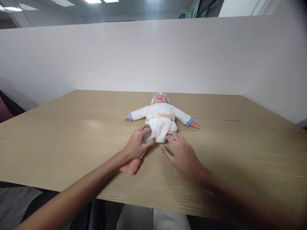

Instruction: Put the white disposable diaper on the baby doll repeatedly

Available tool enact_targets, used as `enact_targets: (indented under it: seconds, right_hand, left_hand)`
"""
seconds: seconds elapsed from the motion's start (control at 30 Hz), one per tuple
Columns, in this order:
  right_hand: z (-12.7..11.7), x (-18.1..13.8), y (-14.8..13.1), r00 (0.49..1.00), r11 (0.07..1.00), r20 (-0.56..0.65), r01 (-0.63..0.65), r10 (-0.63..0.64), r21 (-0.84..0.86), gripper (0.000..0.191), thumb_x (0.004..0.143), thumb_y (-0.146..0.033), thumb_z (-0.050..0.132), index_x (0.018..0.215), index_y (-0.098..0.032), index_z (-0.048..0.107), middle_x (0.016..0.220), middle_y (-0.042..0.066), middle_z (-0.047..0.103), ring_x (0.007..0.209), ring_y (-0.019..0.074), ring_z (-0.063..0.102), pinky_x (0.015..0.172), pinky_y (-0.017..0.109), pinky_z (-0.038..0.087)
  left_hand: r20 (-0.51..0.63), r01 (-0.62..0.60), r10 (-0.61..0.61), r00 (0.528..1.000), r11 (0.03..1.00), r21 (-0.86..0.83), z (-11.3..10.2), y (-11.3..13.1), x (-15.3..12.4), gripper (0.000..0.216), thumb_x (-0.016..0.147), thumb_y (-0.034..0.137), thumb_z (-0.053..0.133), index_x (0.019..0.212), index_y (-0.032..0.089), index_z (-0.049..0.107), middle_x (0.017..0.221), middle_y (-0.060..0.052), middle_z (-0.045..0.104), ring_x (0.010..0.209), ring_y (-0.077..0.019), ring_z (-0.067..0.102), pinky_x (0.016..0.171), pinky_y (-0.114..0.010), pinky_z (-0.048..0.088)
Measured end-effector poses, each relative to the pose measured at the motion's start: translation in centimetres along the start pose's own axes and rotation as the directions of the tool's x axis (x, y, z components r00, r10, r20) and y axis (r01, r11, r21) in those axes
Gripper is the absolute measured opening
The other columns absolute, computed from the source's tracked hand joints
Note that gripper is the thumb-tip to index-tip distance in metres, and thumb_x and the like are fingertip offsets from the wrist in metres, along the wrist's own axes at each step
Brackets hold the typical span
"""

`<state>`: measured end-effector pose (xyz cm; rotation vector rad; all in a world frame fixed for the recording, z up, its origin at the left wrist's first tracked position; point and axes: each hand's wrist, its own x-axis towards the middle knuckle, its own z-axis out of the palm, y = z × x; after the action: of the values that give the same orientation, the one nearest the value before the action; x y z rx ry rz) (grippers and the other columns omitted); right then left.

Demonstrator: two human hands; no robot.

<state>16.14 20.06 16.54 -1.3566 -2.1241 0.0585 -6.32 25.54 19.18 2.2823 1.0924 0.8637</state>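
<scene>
A baby doll point(157, 109) lies on its back with its head away from me and both arms spread out. It wears a white top with blue cuffs, a lettered white cap point(160, 94) and a white diaper point(161, 127) with an orange-marked waistband. At the diaper's left edge, my left hand point(139, 140) has its fingers and thumb curled around the doll's upper leg and the diaper's side. My right hand point(181, 153) touches the diaper's right edge with its fingertips, thumb held apart. One bare doll foot point(130, 166) shows under my left wrist; the doll's other leg is mostly hidden by my right hand.
The doll lies on a light wood table point(72, 137), whose near edge runs just in front of my lap. A white partition point(153, 57) stands behind the table and along its right side. Dark seams cross the tabletop near the doll's arms.
</scene>
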Motion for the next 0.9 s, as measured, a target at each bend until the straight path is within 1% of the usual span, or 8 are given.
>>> enact_targets:
  seconds: [0.07,0.13,0.23,0.37,0.47,0.57,0.73,0.9]
  right_hand:
    - [0.0,0.0,-0.1,1.000,1.000,0.024,0.015,-0.016,0.009,0.015,0.103,-0.025,0.062,0.118,-0.022,0.063,0.128,0.013,0.070,0.113,0.0337,0.064,0.096,0.049,0.053]
    - [0.1,0.1,-0.1,0.999,1.000,0.046,0.009,-0.009,0.018,0.011,0.103,-0.026,0.062,0.113,-0.022,0.062,0.118,0.012,0.073,0.109,0.0339,0.064,0.094,0.049,0.052]
    - [0.4,0.4,0.0,0.997,0.996,0.026,-0.079,0.078,0.050,0.010,0.102,-0.032,0.062,0.105,-0.023,0.059,0.104,0.011,0.073,0.102,0.0331,0.066,0.086,0.044,0.051]
    - [0.7,0.7,0.4,0.962,0.945,-0.076,-0.240,0.262,0.221,0.019,0.098,-0.037,0.066,0.107,-0.025,0.054,0.105,0.007,0.074,0.095,0.0280,0.071,0.080,0.038,0.050]
    - [0.6,0.6,0.6,0.938,0.914,-0.130,-0.270,0.320,0.302,0.030,0.096,-0.041,0.070,0.113,-0.026,0.051,0.108,0.007,0.076,0.099,0.0285,0.073,0.085,0.039,0.051]
    - [0.4,0.5,0.8,0.919,0.904,-0.152,-0.309,0.363,0.294,0.033,0.096,-0.048,0.073,0.110,-0.026,0.054,0.109,0.008,0.079,0.104,0.0313,0.073,0.091,0.043,0.049]
    - [0.0,0.5,1.2,0.908,0.898,-0.143,-0.348,0.395,0.271,0.032,0.097,-0.056,0.072,0.099,-0.026,0.060,0.106,0.006,0.082,0.102,0.0313,0.074,0.092,0.044,0.046]
    - [-0.2,0.4,1.3,0.951,0.957,-0.117,-0.277,0.286,0.085,0.032,0.103,-0.055,0.063,0.093,-0.025,0.069,0.094,0.005,0.083,0.092,0.0316,0.067,0.091,0.045,0.042]
  left_hand:
    - [0.013,0.016,-0.016,1.000,1.000,-0.001,0.0,0.1,0.2,0.024,0.100,0.042,0.061,0.087,0.022,0.059,0.109,-0.008,0.068,0.104,-0.0272,0.060,0.095,-0.040,0.046]
    - [0.011,0.054,-0.054,0.998,0.998,0.011,0.0,0.1,0.3,0.031,0.097,0.044,0.064,0.079,0.023,0.049,0.086,-0.002,0.059,0.085,-0.0224,0.053,0.081,-0.035,0.042]
    - [0.009,0.114,-0.113,0.994,0.993,-0.039,0.2,0.0,0.5,0.037,0.094,0.044,0.067,0.076,0.022,0.043,0.074,0.003,0.045,0.073,-0.0173,0.042,0.070,-0.032,0.033]
    - [-0.015,0.159,-0.170,0.985,0.948,-0.276,0.4,-0.2,0.5,0.031,0.091,0.042,0.073,0.092,0.023,0.049,0.084,0.004,0.052,0.078,-0.0156,0.047,0.073,-0.029,0.037]
    - [-0.039,0.201,-0.248,0.968,0.859,-0.471,0.7,-0.4,0.4,0.047,0.085,0.044,0.081,0.099,0.025,0.040,0.091,0.003,0.057,0.082,-0.0160,0.054,0.077,-0.030,0.044]
    - [-0.026,0.262,-0.338,0.941,0.775,-0.575,0.9,-0.6,0.2,0.061,0.080,0.044,0.088,0.108,0.026,0.037,0.095,0.002,0.065,0.083,-0.0168,0.060,0.078,-0.031,0.046]
    - [-0.026,0.363,-0.429,0.903,0.795,-0.486,0.9,-1.0,-0.1,0.062,0.074,0.048,0.094,0.114,0.020,0.055,0.100,-0.004,0.071,0.090,-0.0207,0.066,0.082,-0.034,0.050]
    - [0.025,0.340,-0.356,0.934,0.868,-0.362,0.4,-0.9,0.0,0.048,0.080,0.052,0.089,0.109,0.018,0.070,0.105,-0.007,0.077,0.098,-0.0250,0.071,0.087,-0.037,0.053]
